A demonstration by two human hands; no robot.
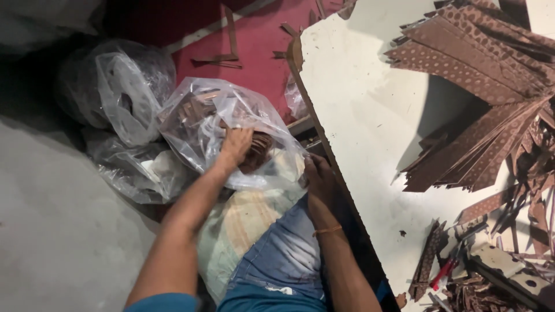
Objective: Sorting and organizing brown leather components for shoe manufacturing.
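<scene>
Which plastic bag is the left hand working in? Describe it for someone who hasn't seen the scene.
Start at the white table; left of its edge, clear bags lie on the floor. It's the bag nearest the table, with the left hand on it and the right hand at its edge. Unlike the other bags, it shows brown strips inside.

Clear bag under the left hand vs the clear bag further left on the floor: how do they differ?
The held bag is stuffed with brown strips; the floor bag shows none clearly. The left hand presses into the held bag and the right hand grips its edge; the floor bag lies untouched. Both are crumpled clear plastic.
</scene>
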